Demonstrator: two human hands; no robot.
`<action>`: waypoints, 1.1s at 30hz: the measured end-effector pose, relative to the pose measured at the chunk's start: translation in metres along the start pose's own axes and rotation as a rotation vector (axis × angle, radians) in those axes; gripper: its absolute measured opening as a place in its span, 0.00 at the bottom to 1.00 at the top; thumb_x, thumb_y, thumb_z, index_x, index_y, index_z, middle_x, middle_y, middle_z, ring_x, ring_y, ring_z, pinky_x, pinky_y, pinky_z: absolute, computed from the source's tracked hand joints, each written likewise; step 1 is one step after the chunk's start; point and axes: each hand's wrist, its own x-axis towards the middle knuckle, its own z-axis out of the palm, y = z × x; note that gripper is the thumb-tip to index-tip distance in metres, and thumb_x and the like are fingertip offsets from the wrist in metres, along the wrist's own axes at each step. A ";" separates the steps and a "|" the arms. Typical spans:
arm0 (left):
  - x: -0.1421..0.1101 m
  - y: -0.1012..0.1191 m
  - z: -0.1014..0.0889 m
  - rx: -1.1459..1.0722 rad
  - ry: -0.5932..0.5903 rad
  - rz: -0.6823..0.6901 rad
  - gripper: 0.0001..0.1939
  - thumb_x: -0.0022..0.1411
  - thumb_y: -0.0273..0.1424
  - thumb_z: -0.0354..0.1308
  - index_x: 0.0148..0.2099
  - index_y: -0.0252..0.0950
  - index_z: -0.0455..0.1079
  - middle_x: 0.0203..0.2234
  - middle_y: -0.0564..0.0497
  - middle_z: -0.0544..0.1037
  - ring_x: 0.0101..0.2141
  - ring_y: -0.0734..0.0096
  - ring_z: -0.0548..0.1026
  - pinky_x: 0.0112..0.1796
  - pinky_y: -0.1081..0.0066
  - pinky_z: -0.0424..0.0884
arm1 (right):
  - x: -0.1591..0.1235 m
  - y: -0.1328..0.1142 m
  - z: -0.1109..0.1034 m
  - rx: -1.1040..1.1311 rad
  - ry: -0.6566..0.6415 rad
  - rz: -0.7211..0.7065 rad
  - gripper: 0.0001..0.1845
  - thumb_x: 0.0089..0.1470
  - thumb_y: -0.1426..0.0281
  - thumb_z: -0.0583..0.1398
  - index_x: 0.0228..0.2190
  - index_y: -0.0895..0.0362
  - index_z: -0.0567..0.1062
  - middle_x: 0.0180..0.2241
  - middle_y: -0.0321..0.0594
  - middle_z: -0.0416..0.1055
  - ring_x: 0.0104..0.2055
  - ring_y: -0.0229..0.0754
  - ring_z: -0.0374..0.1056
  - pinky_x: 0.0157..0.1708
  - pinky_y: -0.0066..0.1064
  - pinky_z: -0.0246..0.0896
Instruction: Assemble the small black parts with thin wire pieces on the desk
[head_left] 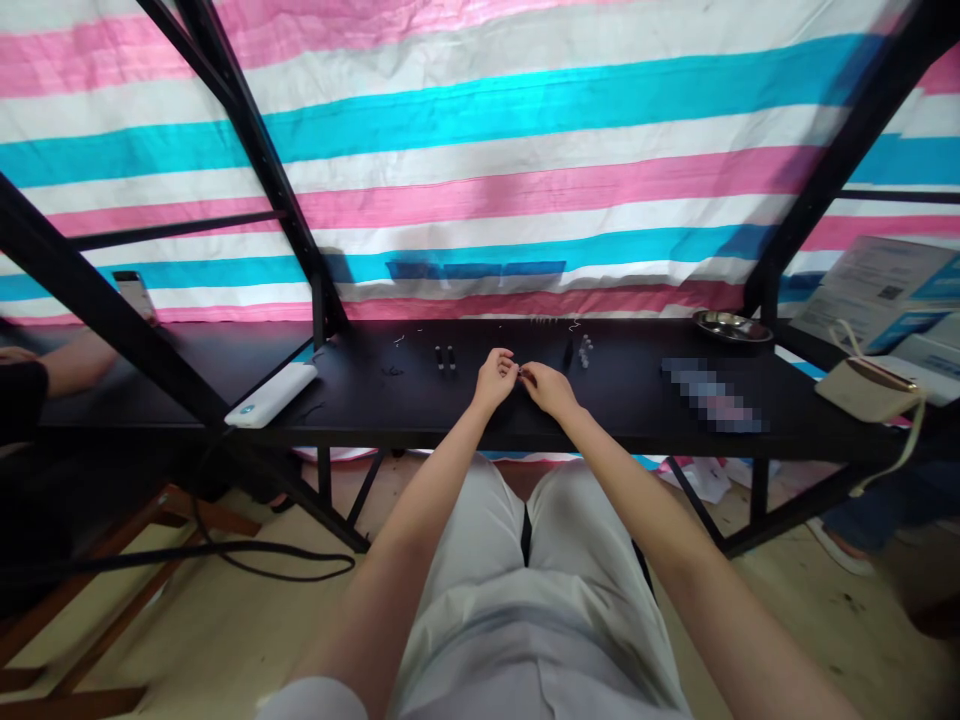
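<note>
My left hand (pixel 495 380) and my right hand (pixel 549 390) meet above the middle of a black table (pixel 360 395), their fingertips pinching a tiny silvery piece (pixel 522 372), too small to identify. Left of my hands stand two short black cylinders (pixel 445 358). To the right lie a small cluster of silvery beads (pixel 584 350) and a slim black item (pixel 568 352). Thin wire bits (pixel 400 341) and a dark wire scrap (pixel 391 371) lie further left. Fine hooks (pixel 574 325) rest near the far edge.
A steel bowl (pixel 731 326) sits at the far right, beside a pixelated patch (pixel 712 395). A white power bank (pixel 270 395) lies at the left. Black metal struts (pixel 262 150) frame the table. Another person's forearm (pixel 79 365) shows at far left.
</note>
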 end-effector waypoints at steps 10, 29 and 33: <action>0.001 0.000 -0.005 -0.047 -0.020 -0.158 0.11 0.52 0.27 0.57 0.40 0.34 0.63 0.20 0.56 0.71 0.21 0.78 0.70 0.27 0.76 0.66 | 0.003 -0.002 -0.004 -0.026 -0.081 0.119 0.07 0.52 0.66 0.57 0.29 0.55 0.73 0.28 0.39 0.73 0.29 0.40 0.67 0.27 0.27 0.54; 0.001 -0.001 -0.005 0.018 -0.058 -0.220 0.02 0.52 0.26 0.55 0.31 0.32 0.67 0.18 0.54 0.72 0.20 0.78 0.69 0.26 0.76 0.66 | 0.008 0.072 -0.046 -0.186 -0.110 0.566 0.11 0.50 0.63 0.58 0.30 0.56 0.76 0.31 0.43 0.75 0.37 0.44 0.70 0.34 0.29 0.60; 0.001 -0.002 -0.004 0.016 -0.056 -0.218 0.02 0.52 0.27 0.55 0.30 0.33 0.67 0.18 0.54 0.72 0.20 0.78 0.69 0.26 0.76 0.65 | 0.010 0.072 -0.043 -0.149 -0.090 0.590 0.11 0.50 0.62 0.58 0.30 0.55 0.77 0.30 0.42 0.75 0.37 0.43 0.71 0.34 0.29 0.61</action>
